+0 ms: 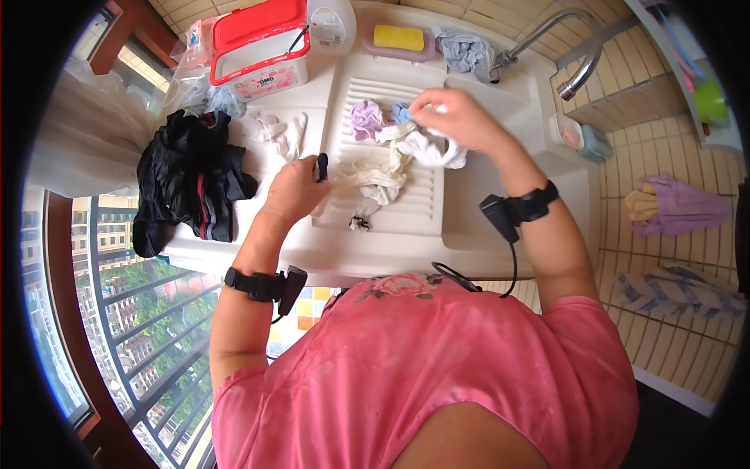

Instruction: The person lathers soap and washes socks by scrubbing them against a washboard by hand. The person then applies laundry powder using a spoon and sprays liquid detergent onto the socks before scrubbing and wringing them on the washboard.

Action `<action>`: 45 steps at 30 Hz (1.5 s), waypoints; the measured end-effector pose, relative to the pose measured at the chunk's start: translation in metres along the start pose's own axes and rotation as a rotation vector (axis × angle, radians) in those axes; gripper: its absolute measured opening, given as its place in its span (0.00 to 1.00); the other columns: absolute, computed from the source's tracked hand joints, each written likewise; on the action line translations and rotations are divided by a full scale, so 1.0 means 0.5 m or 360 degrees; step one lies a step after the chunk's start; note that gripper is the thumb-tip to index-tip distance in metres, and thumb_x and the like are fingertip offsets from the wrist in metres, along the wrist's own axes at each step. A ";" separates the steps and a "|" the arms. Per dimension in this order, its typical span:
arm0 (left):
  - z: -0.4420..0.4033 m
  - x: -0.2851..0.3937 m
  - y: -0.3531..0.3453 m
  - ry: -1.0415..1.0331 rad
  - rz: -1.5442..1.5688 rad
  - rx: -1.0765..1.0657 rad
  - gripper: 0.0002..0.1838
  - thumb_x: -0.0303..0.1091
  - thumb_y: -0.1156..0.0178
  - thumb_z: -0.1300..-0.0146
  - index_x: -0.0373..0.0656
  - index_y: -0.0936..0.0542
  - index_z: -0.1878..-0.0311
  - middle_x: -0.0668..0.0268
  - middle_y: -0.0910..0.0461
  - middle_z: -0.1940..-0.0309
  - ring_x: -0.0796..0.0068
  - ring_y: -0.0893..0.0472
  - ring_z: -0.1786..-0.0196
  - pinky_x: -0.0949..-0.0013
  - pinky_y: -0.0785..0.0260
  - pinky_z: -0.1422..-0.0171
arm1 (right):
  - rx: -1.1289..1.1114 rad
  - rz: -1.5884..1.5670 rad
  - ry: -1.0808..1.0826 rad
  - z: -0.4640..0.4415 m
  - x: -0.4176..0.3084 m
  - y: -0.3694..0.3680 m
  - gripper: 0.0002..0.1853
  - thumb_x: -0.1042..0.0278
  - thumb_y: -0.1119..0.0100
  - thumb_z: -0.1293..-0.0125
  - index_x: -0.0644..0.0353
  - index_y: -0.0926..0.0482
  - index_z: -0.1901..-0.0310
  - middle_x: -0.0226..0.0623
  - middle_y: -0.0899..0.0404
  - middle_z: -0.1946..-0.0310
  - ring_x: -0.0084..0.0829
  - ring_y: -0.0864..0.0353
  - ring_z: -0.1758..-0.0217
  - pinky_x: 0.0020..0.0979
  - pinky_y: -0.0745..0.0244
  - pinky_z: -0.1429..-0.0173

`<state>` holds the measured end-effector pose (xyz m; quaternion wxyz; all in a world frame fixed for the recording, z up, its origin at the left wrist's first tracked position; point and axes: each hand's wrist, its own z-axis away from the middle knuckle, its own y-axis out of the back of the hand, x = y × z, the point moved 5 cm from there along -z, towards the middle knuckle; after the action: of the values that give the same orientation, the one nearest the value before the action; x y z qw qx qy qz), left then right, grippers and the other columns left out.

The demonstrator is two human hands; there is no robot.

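Note:
My left hand (295, 187) is closed at the left edge of the ribbed washboard (422, 205), with a small dark cloth (322, 166) pinched at its fingers. Over the back right of the board, my right hand (455, 117) is bent above a white cloth (428, 148); its fingertips are partly hidden, and I cannot make out what they hold. A lilac cloth (366, 119) and a light blue cloth (401, 112) lie beside it. Cream cloths (379, 178) are bunched between my hands, with a black-and-white piece (359, 223) at their near end.
Black clothes (195, 176) and small white pieces (285, 134) lie left of the board. Behind stand an open red-lidded box (269, 76), a white bottle (331, 27) and a yellow sponge (398, 37). A curved faucet (595, 47) rises over the sink basin (488, 195) at right.

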<state>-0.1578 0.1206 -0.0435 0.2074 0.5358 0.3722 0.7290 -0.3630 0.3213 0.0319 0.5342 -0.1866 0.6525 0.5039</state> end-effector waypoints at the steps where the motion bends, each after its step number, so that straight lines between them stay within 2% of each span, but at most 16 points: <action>1: 0.002 0.007 0.002 -0.0015 0.0059 0.0023 0.14 0.40 0.35 0.41 0.37 0.19 0.63 0.50 0.18 0.74 0.47 0.17 0.68 0.52 0.26 0.60 | -0.0033 0.0096 -0.0127 -0.012 0.041 -0.024 0.14 0.63 0.35 0.32 0.63 0.16 0.50 0.30 0.15 0.62 0.20 0.18 0.60 0.26 0.23 0.54; 4: -0.003 0.038 -0.009 -0.0048 0.0444 0.0141 0.19 0.46 0.34 0.36 0.36 0.17 0.64 0.52 0.21 0.78 0.53 0.21 0.75 0.56 0.28 0.63 | 0.0049 0.0942 0.0015 -0.021 0.061 -0.084 0.17 0.63 0.32 0.35 0.63 0.17 0.48 0.35 0.14 0.61 0.25 0.18 0.61 0.29 0.22 0.54; 8: -0.036 0.059 -0.055 0.0023 0.0799 -0.0021 0.18 0.44 0.36 0.31 0.34 0.16 0.56 0.59 0.21 0.78 0.68 0.26 0.75 0.61 0.28 0.63 | -0.0059 0.0772 0.0065 -0.046 0.049 -0.082 0.17 0.62 0.33 0.34 0.64 0.17 0.48 0.33 0.15 0.61 0.24 0.19 0.61 0.28 0.22 0.56; 11: -0.025 0.119 -0.027 0.0260 0.1579 -0.0159 0.17 0.41 0.34 0.29 0.40 0.15 0.44 0.77 0.24 0.73 0.88 0.33 0.74 0.78 0.39 0.69 | -0.0213 -0.0723 -0.0252 -0.009 -0.011 -0.046 0.13 0.65 0.37 0.29 0.64 0.16 0.50 0.24 0.18 0.64 0.13 0.26 0.67 0.20 0.29 0.65; 14: -0.029 0.156 -0.015 0.0026 0.1915 -0.0447 0.16 0.42 0.34 0.30 0.42 0.15 0.46 0.78 0.25 0.74 0.90 0.35 0.76 0.79 0.44 0.72 | -0.0245 -0.0814 -0.0230 0.015 -0.025 -0.035 0.12 0.64 0.37 0.29 0.62 0.16 0.50 0.24 0.18 0.65 0.11 0.28 0.69 0.19 0.32 0.67; 16: -0.038 0.178 -0.006 0.0010 0.1894 -0.0343 0.16 0.42 0.31 0.32 0.43 0.14 0.48 0.78 0.25 0.75 0.90 0.35 0.77 0.79 0.45 0.73 | -0.0206 -0.0807 -0.0221 0.028 -0.035 -0.037 0.12 0.63 0.37 0.28 0.62 0.16 0.51 0.23 0.20 0.67 0.11 0.28 0.69 0.19 0.32 0.67; 18: -0.045 0.185 0.000 0.0060 0.1675 -0.0367 0.14 0.42 0.29 0.33 0.44 0.15 0.52 0.76 0.21 0.71 0.87 0.27 0.73 0.77 0.36 0.70 | -0.0111 -0.0847 -0.0185 0.037 -0.037 -0.036 0.11 0.63 0.38 0.27 0.62 0.17 0.53 0.22 0.20 0.67 0.12 0.28 0.69 0.19 0.31 0.67; 20: -0.060 0.171 -0.027 -0.0012 0.1619 -0.0304 0.19 0.43 0.25 0.38 0.40 0.16 0.51 0.68 0.18 0.67 0.79 0.21 0.67 0.71 0.28 0.62 | -0.0061 -0.0957 -0.0147 0.044 -0.052 -0.026 0.12 0.63 0.39 0.27 0.62 0.18 0.51 0.24 0.21 0.68 0.12 0.29 0.71 0.18 0.33 0.69; 23: -0.077 0.120 -0.071 -0.0104 0.0569 -0.0217 0.29 0.42 0.24 0.49 0.36 0.18 0.46 0.52 0.14 0.59 0.57 0.16 0.58 0.62 0.25 0.47 | -0.0098 -0.1119 -0.0070 0.048 -0.082 -0.008 0.13 0.62 0.40 0.26 0.62 0.20 0.49 0.28 0.22 0.68 0.14 0.30 0.74 0.18 0.34 0.71; 27: -0.076 0.110 -0.083 -0.0180 0.0380 -0.0186 0.25 0.42 0.28 0.47 0.37 0.17 0.49 0.50 0.14 0.58 0.50 0.16 0.59 0.58 0.24 0.49 | -0.0182 -0.1183 0.0078 0.061 -0.127 0.018 0.12 0.63 0.40 0.27 0.62 0.19 0.50 0.30 0.20 0.68 0.14 0.27 0.71 0.17 0.34 0.70; 31: -0.085 0.093 -0.085 -0.0054 0.0345 -0.0330 0.23 0.41 0.32 0.43 0.34 0.18 0.49 0.52 0.14 0.64 0.54 0.16 0.64 0.59 0.23 0.54 | -0.0261 -0.1275 0.0177 0.072 -0.117 0.044 0.11 0.64 0.42 0.26 0.61 0.19 0.49 0.32 0.18 0.67 0.13 0.29 0.74 0.17 0.36 0.74; 34: -0.083 0.059 -0.076 0.0232 0.1111 -0.0418 0.16 0.36 0.38 0.40 0.34 0.21 0.53 0.56 0.17 0.70 0.63 0.18 0.70 0.63 0.26 0.68 | -0.0405 -0.1237 0.0059 0.087 -0.074 0.050 0.12 0.66 0.41 0.28 0.62 0.18 0.49 0.32 0.17 0.68 0.15 0.26 0.74 0.18 0.32 0.71; 37: -0.074 0.006 -0.056 0.0579 0.2240 -0.0519 0.04 0.32 0.46 0.37 0.43 0.26 0.62 0.62 0.23 0.74 0.73 0.23 0.74 0.73 0.41 0.82 | -0.0728 -0.0728 -0.0082 0.114 -0.039 -0.001 0.13 0.69 0.37 0.30 0.63 0.17 0.47 0.33 0.17 0.69 0.18 0.23 0.71 0.22 0.27 0.65; 40: -0.055 0.006 -0.021 0.0604 0.2760 -0.0511 0.10 0.37 0.43 0.35 0.44 0.21 0.55 0.66 0.18 0.69 0.75 0.22 0.74 0.74 0.39 0.81 | -0.1115 -0.0474 -0.0446 0.120 -0.010 -0.075 0.16 0.71 0.36 0.31 0.63 0.18 0.44 0.32 0.16 0.68 0.20 0.20 0.67 0.25 0.24 0.59; 43: -0.024 0.064 0.014 0.0644 0.2517 -0.0234 0.15 0.41 0.42 0.34 0.45 0.20 0.48 0.70 0.16 0.64 0.78 0.20 0.70 0.74 0.37 0.79 | -0.0690 -0.0422 -0.0329 0.070 0.004 -0.088 0.19 0.69 0.38 0.29 0.63 0.20 0.39 0.31 0.15 0.62 0.18 0.19 0.61 0.25 0.23 0.52; 45: -0.028 0.059 0.001 0.0514 0.2484 -0.0424 0.16 0.41 0.42 0.33 0.45 0.20 0.46 0.71 0.16 0.62 0.79 0.19 0.67 0.74 0.34 0.76 | -0.0503 -0.0529 -0.0243 0.041 -0.006 -0.107 0.19 0.68 0.37 0.28 0.64 0.20 0.39 0.30 0.16 0.61 0.18 0.19 0.58 0.25 0.24 0.49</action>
<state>-0.1809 0.1362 -0.0269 -0.3555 0.5000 -0.1737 0.7704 -0.3096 0.3152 0.0115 0.6218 -0.3341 0.4836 0.5175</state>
